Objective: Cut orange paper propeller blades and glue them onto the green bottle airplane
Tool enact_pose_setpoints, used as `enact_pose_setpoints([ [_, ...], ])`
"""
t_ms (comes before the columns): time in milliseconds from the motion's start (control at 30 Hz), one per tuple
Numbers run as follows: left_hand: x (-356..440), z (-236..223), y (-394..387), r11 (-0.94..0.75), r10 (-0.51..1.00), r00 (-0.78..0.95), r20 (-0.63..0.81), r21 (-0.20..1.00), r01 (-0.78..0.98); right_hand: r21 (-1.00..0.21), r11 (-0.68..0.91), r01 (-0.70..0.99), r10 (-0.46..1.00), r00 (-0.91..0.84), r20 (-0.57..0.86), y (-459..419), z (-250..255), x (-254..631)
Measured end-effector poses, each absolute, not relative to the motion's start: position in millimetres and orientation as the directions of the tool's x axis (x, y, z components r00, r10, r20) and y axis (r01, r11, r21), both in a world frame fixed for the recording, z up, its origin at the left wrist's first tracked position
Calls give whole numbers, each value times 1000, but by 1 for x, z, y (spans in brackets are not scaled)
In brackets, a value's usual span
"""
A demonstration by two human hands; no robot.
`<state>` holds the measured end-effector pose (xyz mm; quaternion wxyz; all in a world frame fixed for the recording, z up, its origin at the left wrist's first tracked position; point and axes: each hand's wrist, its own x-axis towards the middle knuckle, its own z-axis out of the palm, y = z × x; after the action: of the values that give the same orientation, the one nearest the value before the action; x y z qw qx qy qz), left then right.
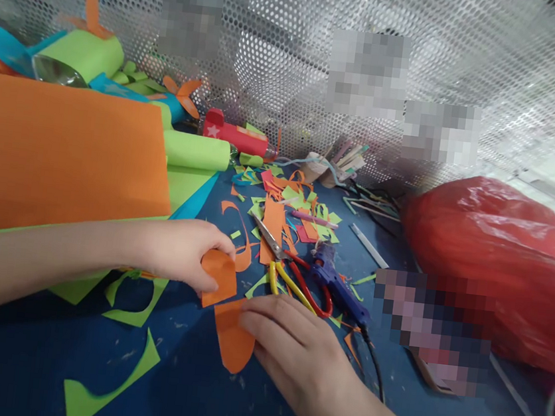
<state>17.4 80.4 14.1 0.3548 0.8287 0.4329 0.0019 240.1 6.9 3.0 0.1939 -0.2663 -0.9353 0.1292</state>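
My left hand pinches an orange paper piece with a rounded top and straight lower edge. Just below it, my right hand grips a second orange paper piece, rounded at its bottom end. The two pieces are close together but look apart, over the dark blue table. Beyond my right hand lie scissors with a red handle and yellow-handled pliers or scissors, their working end hidden. A blue glue gun with a black cord rests to the right.
Paper scraps cover the table's middle. Large orange sheets are stacked at left. Paper-wrapped bottles line the back near a perforated metal wall. A red plastic bag bulges at right; green offcuts lie in front.
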Motion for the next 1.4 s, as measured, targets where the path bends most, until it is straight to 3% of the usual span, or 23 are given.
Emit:
enact_pose_setpoints([
  [100,16,14,80,-394,690,665,-286,622,676,-350,831,432,551,-729,406,7,-6,240],
  [267,17,17,79,-454,668,703,-242,617,643,-348,854,388,514,-739,436,11,-16,237],
  [800,18,21,75,-436,659,700,-273,621,652,-378,843,383,525,-739,422,15,-26,236],
  [1400,26,17,66,-454,734,637,-235,528,718,-346,853,391,513,-750,417,14,-22,235],
])
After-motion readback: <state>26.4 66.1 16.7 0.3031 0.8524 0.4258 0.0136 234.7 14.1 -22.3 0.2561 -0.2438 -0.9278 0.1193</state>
